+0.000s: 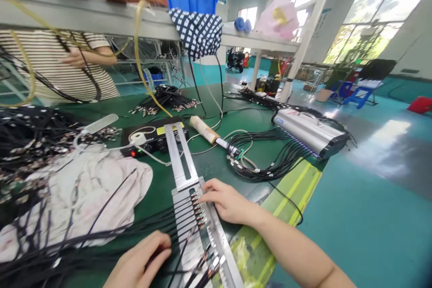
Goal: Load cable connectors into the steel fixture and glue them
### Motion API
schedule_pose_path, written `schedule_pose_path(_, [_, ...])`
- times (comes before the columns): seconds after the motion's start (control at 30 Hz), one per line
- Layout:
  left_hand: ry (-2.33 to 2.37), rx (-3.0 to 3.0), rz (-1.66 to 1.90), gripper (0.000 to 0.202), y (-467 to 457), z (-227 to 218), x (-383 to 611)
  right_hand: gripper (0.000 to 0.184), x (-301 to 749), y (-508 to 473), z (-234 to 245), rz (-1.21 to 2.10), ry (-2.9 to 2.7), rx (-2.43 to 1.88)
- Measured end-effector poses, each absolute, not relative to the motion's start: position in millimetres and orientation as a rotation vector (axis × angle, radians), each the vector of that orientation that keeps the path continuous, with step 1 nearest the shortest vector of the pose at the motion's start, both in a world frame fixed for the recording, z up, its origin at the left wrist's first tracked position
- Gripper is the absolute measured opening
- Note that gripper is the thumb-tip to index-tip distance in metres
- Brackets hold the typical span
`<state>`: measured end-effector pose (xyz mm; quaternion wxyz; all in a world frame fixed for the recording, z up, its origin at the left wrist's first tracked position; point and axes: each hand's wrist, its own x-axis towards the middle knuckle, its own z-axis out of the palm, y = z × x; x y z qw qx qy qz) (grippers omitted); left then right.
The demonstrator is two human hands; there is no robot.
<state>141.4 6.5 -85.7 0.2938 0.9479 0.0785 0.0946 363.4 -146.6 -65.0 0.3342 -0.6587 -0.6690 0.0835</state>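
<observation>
A long metal fixture (186, 229) lies on the green table, with a row of black cables (153, 222) seated side by side across its slots. Their stripped copper-coloured wire ends (196, 209) line up near the fixture's right edge. My right hand (229, 200) rests at the upper right of this row, fingertips stretched out over the topmost wire ends. Beside the fixture's left edge, my left hand (143, 258) is curled among the cables, thumb close to the fingers; what is between them is hidden. More loose cable ends (205, 263) cross the fixture's lower part.
Stained white cloth (111, 180) and piled cables (30, 144) lie left. Behind the fixture are a black box (151, 137) with a red light and a tape-wrapped handled tool (204, 129). A silver machine (307, 128) holds cables at right. A person in stripes (77, 72) stands opposite.
</observation>
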Motion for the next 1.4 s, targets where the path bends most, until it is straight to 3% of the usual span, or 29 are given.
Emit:
schedule_pose_path(0.13, [0.231, 2.740, 0.407, 0.025, -9.8, -74.9, 141.5, 0.050, 364.4, -147.8, -59.7, 0.246, -1.713, -1.630])
schedule_pose_path(0.4, [0.360, 2.923, 0.067, 0.023, -17.0, -58.5, 140.5, 0.041, 371.8, -144.2, -61.0, 0.152, -1.796, -1.654])
schedule_pose_path(0.6, [0.347, 2.988, 0.060, 0.016, -15.4, -53.2, 138.4, 0.041, 368.7, -146.0, -56.8, 0.160, -1.870, -1.640])
schedule_pose_path(1.13, [0.385, 3.096, -0.026, 0.030, -13.9, -57.4, 145.4, 0.043, 368.9, -146.3, -56.2, 0.229, -1.896, -1.735])
schedule_pose_path(1.4, [0.387, 3.074, -0.104, 0.024, -21.1, -61.0, 148.2, 0.042, 359.9, -144.5, -59.8, 0.186, -2.013, -1.675])
